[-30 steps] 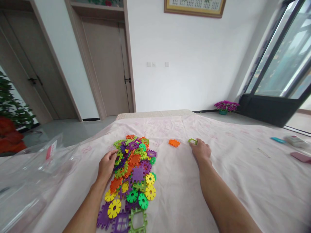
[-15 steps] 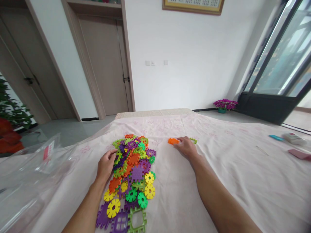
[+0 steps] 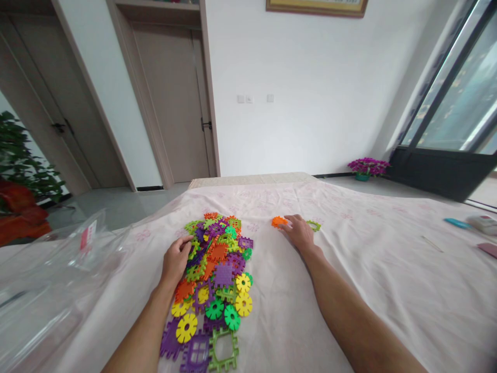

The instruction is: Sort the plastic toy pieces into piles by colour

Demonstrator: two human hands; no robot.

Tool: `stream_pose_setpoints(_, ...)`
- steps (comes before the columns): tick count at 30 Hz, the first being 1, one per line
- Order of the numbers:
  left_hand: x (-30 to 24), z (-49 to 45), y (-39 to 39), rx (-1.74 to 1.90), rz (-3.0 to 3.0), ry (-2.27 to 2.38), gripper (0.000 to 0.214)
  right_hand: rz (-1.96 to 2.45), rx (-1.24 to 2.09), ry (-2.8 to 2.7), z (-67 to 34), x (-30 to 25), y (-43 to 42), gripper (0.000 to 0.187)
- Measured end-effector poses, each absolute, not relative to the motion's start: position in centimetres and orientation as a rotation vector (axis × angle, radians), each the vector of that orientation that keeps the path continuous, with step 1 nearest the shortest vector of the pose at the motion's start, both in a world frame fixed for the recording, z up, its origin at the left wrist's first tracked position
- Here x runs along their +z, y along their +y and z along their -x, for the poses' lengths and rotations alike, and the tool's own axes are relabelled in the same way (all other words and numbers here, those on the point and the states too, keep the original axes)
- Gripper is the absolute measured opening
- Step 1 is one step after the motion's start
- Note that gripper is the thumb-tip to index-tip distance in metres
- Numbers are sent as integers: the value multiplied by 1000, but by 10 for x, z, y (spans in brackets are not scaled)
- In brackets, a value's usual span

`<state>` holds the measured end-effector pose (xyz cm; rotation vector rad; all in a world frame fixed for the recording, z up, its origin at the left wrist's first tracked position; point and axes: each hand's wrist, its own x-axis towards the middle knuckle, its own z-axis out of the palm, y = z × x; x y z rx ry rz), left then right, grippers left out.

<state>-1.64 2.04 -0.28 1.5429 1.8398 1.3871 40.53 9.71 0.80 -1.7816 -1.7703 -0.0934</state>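
A long pile of plastic interlocking building pieces, square and flower-shaped, in purple, orange, green and yellow, lies on the pale cloth. At its left edge rests my left hand, fingers curled against the pieces; what they hold, if anything, is hidden. To the right of the pile, my right hand has thumb and fingers closed at the right edge of an orange building piece. Just beyond that hand lies a yellow-green frame-shaped piece, partly covered by it.
Clear plastic packaging spreads over the left side of the cloth. At the far right are a blue item, a whitish box-like item, a pink item and a thin stick.
The view has shifted slightly, moving the scene a little to the right. My right hand and the orange piece stay close together; my left hand remains at the pile's edge.
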Motion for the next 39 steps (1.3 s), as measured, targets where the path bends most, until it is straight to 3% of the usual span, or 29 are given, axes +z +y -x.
stream_pose_setpoints(5,-1,16,20,1382,-1543,1829,35,1452,88,-1960,-378,7,89,24)
stream_pose_setpoints(9,0,16,19,1356,-1544,1842,35,1210,271,-2137,-345,6,78,28)
stream_pose_setpoints(13,-1,17,19,1362,-1540,1841,34,1063,244,-2311,-323,6,69,38)
stream_pose_setpoints(20,-2,16,20,1371,-1535,1851,35,1015,280,-2308,-317,9,64,34)
stream_pose_setpoints(30,-6,20,23,1325,-1593,1856,36,1268,310,-2154,-339,0,77,32)
stream_pose_setpoints(34,-8,21,25,1318,-1584,1883,36,1607,19,-1935,-358,14,77,28)
stream_pose_setpoints(39,-7,21,24,1291,-1573,1897,38,2118,-340,-1569,-405,22,79,44)
